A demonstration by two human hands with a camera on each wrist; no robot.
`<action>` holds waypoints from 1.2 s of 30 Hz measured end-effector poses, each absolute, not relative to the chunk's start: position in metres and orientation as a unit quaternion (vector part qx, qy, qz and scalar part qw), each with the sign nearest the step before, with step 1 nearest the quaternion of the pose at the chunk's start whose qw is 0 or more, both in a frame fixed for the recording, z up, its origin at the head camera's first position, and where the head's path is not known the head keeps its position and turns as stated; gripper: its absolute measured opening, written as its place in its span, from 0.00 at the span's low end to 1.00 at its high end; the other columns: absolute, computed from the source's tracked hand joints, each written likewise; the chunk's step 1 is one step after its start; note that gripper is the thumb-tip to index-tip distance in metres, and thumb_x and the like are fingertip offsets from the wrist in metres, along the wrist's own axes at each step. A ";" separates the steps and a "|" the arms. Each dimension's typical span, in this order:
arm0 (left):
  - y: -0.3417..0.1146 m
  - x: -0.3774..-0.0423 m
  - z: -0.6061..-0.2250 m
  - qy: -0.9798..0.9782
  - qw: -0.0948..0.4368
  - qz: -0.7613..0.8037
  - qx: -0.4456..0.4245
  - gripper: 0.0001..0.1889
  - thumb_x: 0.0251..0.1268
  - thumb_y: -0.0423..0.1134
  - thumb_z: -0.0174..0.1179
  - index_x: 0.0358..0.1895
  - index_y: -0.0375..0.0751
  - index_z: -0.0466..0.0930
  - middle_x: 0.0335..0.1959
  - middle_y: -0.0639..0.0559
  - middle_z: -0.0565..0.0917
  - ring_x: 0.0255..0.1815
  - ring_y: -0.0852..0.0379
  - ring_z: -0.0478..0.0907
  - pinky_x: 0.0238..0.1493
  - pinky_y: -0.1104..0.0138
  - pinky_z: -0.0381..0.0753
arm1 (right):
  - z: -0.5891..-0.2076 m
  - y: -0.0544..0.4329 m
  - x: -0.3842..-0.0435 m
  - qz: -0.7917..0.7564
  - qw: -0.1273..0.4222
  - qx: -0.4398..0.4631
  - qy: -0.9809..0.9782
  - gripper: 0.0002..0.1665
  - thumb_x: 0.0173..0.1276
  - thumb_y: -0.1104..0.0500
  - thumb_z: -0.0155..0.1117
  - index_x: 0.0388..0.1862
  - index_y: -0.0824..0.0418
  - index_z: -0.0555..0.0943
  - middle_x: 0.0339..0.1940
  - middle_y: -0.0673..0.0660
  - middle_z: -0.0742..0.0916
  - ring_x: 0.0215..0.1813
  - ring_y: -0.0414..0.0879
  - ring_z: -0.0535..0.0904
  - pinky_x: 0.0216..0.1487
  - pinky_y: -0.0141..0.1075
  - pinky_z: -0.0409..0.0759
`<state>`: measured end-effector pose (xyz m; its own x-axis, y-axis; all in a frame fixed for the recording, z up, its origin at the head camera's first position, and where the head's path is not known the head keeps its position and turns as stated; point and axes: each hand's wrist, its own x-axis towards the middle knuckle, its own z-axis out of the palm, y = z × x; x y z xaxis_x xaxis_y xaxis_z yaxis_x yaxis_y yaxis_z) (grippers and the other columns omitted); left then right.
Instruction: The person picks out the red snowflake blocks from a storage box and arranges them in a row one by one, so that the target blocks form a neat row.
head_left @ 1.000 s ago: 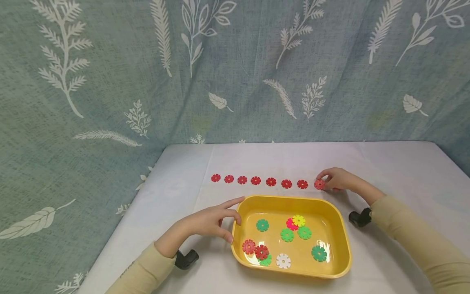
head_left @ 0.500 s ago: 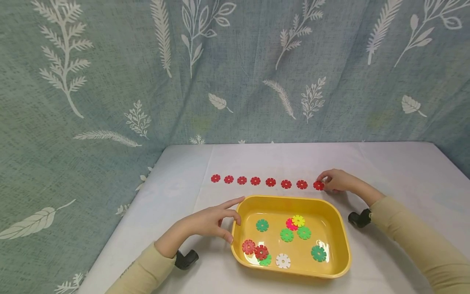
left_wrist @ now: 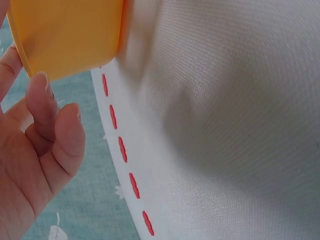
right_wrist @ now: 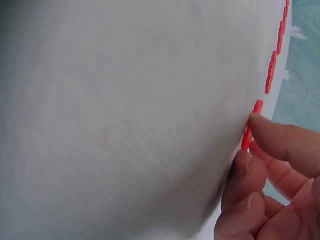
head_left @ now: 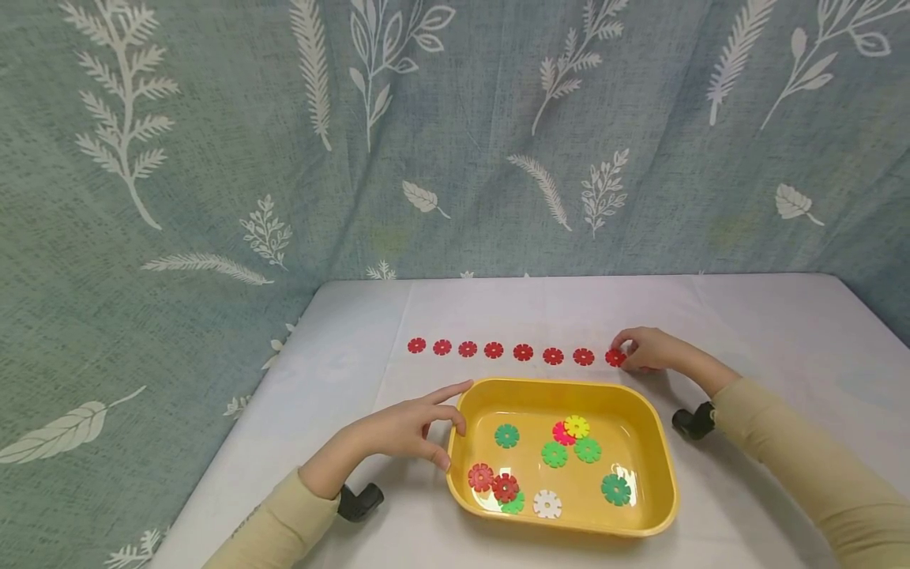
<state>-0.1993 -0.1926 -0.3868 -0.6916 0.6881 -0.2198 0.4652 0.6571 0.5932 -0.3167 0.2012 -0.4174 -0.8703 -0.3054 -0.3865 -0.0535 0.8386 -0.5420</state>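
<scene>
A row of several flat red notched discs (head_left: 522,352) with centre slots runs across the white cloth. At the row's right end my right hand (head_left: 650,348) pinches a red snowflake disc (head_left: 615,357), which lies flat against the cloth. Thumb and fingertip meet opposite edges of this disc (right_wrist: 246,137) in the right wrist view. My left hand (head_left: 415,425) holds the left rim of a yellow plastic basin (head_left: 569,523), a finger over the rim and the thumb outside. In the left wrist view two fingers curl beside the basin's wall (left_wrist: 75,40).
Inside the basin lie loose discs: red discs (head_left: 505,487), a white disc (head_left: 547,504), a yellow disc (head_left: 577,427), a pink one and several green ones (head_left: 615,490). A leaf-patterned curtain (head_left: 455,158) hangs behind the table's far edge.
The end disc in my right hand was tipped up and paler a second ago; now it lies flat in line with the row. My left hand and the basin have stayed put.
</scene>
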 end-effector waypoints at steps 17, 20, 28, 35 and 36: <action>-0.194 -0.200 -0.388 0.883 0.217 0.258 0.328 0.20 0.40 0.53 0.69 0.39 0.57 0.75 0.73 0.58 0.49 0.19 0.65 0.61 0.28 0.74 0.67 | -0.338 0.177 -0.299 -0.252 0.196 -0.215 0.923 0.24 0.62 0.62 0.61 0.57 0.65 0.70 0.38 0.59 0.80 0.31 0.50 0.77 0.37 0.40 0.80; -0.194 -0.200 -0.388 0.883 0.216 0.256 0.328 0.20 0.40 0.53 0.69 0.39 0.58 0.75 0.73 0.58 0.49 0.19 0.65 0.61 0.28 0.74 0.67 | -0.328 0.164 -0.285 -0.254 0.193 -0.240 0.917 0.23 0.62 0.62 0.61 0.56 0.63 0.71 0.38 0.57 0.81 0.33 0.49 0.77 0.36 0.38 0.80; -0.194 -0.200 -0.390 0.884 0.214 0.258 0.326 0.20 0.40 0.54 0.69 0.39 0.58 0.75 0.73 0.58 0.49 0.21 0.64 0.64 0.28 0.74 0.68 | -0.321 0.124 -0.247 -0.248 0.194 -0.336 0.888 0.19 0.61 0.61 0.63 0.52 0.60 0.76 0.33 0.51 0.82 0.32 0.43 0.75 0.36 0.31 0.78; -0.194 -0.201 -0.389 0.883 0.215 0.258 0.330 0.20 0.40 0.53 0.69 0.39 0.58 0.75 0.73 0.57 0.50 0.21 0.64 0.63 0.28 0.74 0.68 | -0.333 0.089 -0.222 -0.225 0.223 -0.395 0.863 0.18 0.60 0.62 0.64 0.50 0.59 0.77 0.31 0.46 0.81 0.29 0.40 0.73 0.32 0.28 0.74; -0.194 -0.201 -0.389 0.882 0.215 0.257 0.331 0.20 0.40 0.53 0.68 0.39 0.58 0.75 0.73 0.57 0.50 0.20 0.64 0.62 0.28 0.74 0.68 | -0.337 0.085 -0.218 -0.222 0.228 -0.402 0.859 0.18 0.59 0.62 0.64 0.50 0.58 0.77 0.30 0.45 0.81 0.29 0.39 0.72 0.32 0.28 0.74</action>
